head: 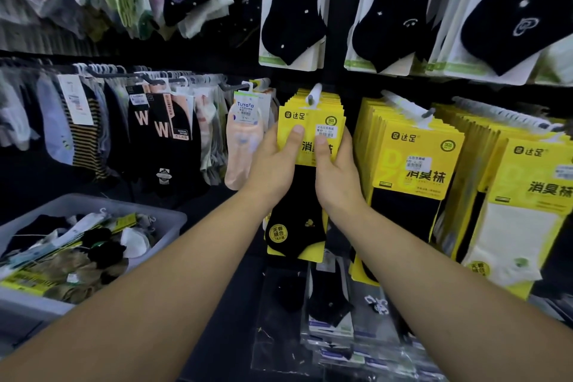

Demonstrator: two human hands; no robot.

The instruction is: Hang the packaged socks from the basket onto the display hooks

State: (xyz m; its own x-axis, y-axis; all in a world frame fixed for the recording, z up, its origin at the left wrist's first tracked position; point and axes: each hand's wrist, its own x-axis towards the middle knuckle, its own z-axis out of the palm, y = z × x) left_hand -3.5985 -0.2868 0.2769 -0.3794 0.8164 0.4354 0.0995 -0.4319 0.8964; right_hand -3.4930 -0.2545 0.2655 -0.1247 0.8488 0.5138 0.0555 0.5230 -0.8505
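Left thumb lies flat on the front of a yellow sock pack (310, 117), the other fingers wrapped behind its left edge; the left hand (274, 164) grips the pack. The right hand (336, 174) mirrors this: thumb on the card front, fingers curled behind the right edge. The pack holds a black sock and hangs upright at the front of a stack of like packs, its top edge at the white tip of a display hook (313, 92) — whether the hole is over the hook cannot be told. More yellow packs (418, 161) hang just to the right. A grey basket (173, 216) of loose packaged socks stands well apart, lower left — no hand on it
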